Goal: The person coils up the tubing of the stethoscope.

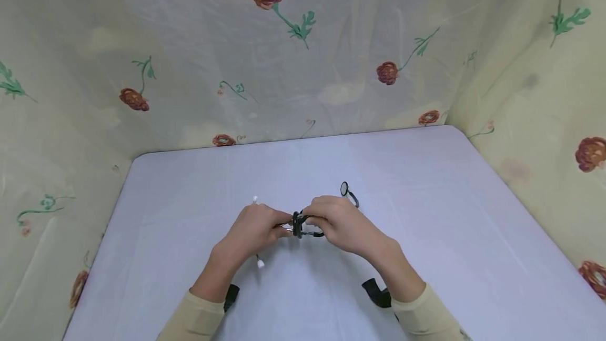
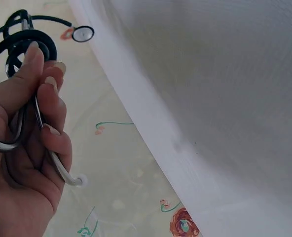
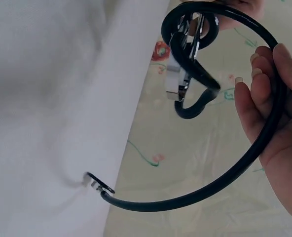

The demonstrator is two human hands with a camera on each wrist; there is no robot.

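Both hands hold a stethoscope (image 1: 298, 225) above the table, its black tubing looped around the metal ear tubes. My left hand (image 1: 255, 229) grips the ear tubes; the white ear tips (image 1: 260, 263) stick out past it. In the left wrist view its thumb presses near the coiled tubing (image 2: 35, 37). My right hand (image 1: 338, 223) pinches the black tubing between thumb and fingers. From there, in the right wrist view, the tubing (image 3: 185, 200) curves down in a wide arc to the chest piece (image 3: 97, 183). In the head view the round chest piece (image 1: 344, 189) shows beyond the right hand.
A white-covered table (image 1: 189, 183) with rounded far corners lies beneath the hands. Pale cloth with red flowers (image 1: 331, 88) hangs behind it and along both sides. Black pieces (image 1: 377, 293) show at both wrists, next to the cream sleeves (image 1: 428, 312).
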